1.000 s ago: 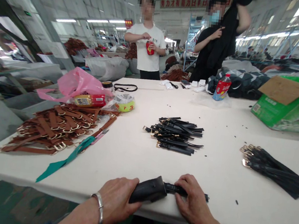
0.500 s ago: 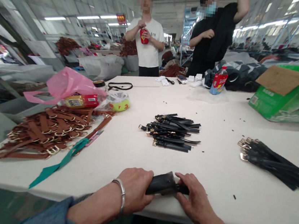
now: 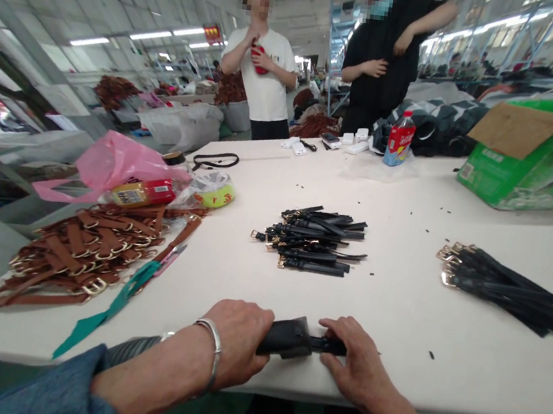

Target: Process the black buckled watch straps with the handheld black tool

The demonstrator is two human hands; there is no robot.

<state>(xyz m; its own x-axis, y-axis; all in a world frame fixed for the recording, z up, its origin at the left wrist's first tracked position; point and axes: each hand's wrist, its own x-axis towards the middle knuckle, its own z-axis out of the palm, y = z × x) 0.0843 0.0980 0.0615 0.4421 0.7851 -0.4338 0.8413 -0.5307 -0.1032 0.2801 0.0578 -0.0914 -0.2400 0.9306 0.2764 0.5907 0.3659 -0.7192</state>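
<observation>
Brown strap pile (image 3: pixel 83 244) sits at desk (image 3: pixel 222 274) left, probably to keep it apart from the black ones; left hand (image 3: pixel 232 339) has its fingers wrapped round the black handheld tool (image 3: pixel 285 337) at the near edge, likely to steady it. Right hand (image 3: pixel 360 365) pinches the black strap (image 3: pixel 323 345) at the tool's mouth, likely for alignment. Vs earlier frame: tool sits more level, person in black (image 3: pixel 383 59) has lowered the raised arm.

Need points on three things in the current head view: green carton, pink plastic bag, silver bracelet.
Green carton (image 3: pixel 507 175): head view, on its printed green side.
Pink plastic bag (image 3: pixel 115 162): head view, on its crumpled middle.
Silver bracelet (image 3: pixel 217 349): head view, on its band.
</observation>
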